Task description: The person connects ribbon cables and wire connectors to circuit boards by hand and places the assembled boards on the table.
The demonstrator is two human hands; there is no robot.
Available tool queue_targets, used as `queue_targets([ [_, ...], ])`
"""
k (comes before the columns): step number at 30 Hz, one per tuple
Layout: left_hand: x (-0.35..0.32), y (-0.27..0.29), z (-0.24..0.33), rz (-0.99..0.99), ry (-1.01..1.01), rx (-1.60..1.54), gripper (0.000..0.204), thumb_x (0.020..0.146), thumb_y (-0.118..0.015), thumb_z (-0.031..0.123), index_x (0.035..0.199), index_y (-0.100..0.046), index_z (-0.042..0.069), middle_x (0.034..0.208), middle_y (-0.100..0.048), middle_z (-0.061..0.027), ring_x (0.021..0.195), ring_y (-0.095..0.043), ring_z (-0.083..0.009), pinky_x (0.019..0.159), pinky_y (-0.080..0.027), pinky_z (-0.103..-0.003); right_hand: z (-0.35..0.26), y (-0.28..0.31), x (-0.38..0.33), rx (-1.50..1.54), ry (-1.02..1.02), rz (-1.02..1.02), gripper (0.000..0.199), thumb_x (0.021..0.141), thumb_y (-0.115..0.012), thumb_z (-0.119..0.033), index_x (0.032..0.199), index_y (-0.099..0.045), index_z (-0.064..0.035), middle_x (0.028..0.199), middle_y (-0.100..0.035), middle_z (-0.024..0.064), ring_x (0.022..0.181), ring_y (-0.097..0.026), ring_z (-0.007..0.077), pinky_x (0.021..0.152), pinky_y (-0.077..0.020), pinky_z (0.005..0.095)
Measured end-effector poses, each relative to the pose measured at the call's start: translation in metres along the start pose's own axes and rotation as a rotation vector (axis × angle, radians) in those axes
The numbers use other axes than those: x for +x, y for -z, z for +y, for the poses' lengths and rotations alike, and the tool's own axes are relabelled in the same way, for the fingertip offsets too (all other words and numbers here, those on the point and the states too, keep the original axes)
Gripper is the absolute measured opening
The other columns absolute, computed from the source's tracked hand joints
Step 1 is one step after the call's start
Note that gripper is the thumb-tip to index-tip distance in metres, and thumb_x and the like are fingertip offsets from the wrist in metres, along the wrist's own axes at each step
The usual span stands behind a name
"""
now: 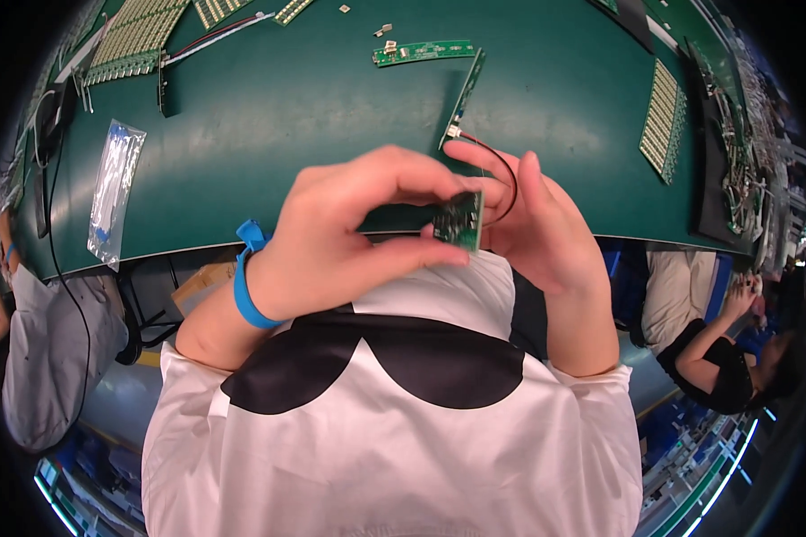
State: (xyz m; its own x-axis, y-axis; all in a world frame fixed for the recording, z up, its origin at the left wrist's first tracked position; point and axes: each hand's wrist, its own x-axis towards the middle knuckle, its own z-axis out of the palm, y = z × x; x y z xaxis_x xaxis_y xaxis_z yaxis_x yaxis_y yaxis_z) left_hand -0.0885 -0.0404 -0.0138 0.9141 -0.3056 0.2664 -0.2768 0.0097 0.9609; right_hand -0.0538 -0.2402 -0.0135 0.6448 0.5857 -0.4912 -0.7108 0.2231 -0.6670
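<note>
My left hand (340, 215) pinches a small green circuit board (461, 221) between thumb and fingers, above the table's near edge. A blue strap (249, 282) circles that wrist. My right hand (546, 228) is close beside the board, thumb raised and index finger stretched out. Some of its fingers are partly hidden behind the small board, so their contact is unclear. Red and black wires (514, 179) curve past these fingers from a white connector on a narrow green board (465, 97). This narrow board is tilted, its lower end near my right index fingertip.
Another narrow green board (425, 54) lies at the back of the green table (313, 98). Board panels (139, 40) and a cable (219, 38) are far left, above a clear plastic bag (116, 192). A further panel (662, 121) is at right. People sit on both sides.
</note>
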Motion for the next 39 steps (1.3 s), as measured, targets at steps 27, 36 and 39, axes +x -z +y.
queue_targets([
  [27, 0.024, -0.007, 0.015, 0.285, 0.505, -0.619, 0.026, 0.079, -0.067, 0.005, 0.099, -0.053, -0.004, 0.094, -0.064, -0.0132, 0.081, -0.064, -0.017, 0.07, -0.054, -0.026, -0.019, -0.021, -0.022, -1.254, 0.777, 0.226, 0.076, 0.054, -0.083, -0.019, 0.118, -0.046, -0.0042, 0.11, -0.044, 0.0077, 0.078, -0.051, 0.0124, 0.062, -0.0397, 0.0213],
  [36, 0.025, -0.006, 0.02, 0.142, 0.43, -0.544, 0.03, 0.093, -0.049, 0.023, 0.109, -0.053, -0.002, 0.1, -0.063, -0.0169, 0.084, -0.065, -0.0232, 0.07, -0.053, -0.029, -0.028, -0.012, -0.006, -0.821, 0.794, 0.294, 0.022, 0.078, -0.066, -0.003, 0.099, -0.06, 0.002, 0.089, -0.055, 0.0047, 0.069, -0.05, 0.0073, 0.059, -0.042, 0.0194],
  [39, 0.023, 0.004, 0.02, 0.165, 0.44, -0.426, 0.026, 0.092, -0.052, 0.02, 0.105, -0.056, -0.002, 0.092, -0.064, -0.0129, 0.077, -0.063, -0.0159, 0.064, -0.049, -0.023, -0.042, 0.0, -0.004, -0.52, 0.657, 0.207, 0.021, 0.088, -0.058, -0.011, 0.101, -0.059, 0.0051, 0.087, -0.06, 0.0061, 0.066, -0.056, 0.009, 0.057, -0.042, 0.02],
])
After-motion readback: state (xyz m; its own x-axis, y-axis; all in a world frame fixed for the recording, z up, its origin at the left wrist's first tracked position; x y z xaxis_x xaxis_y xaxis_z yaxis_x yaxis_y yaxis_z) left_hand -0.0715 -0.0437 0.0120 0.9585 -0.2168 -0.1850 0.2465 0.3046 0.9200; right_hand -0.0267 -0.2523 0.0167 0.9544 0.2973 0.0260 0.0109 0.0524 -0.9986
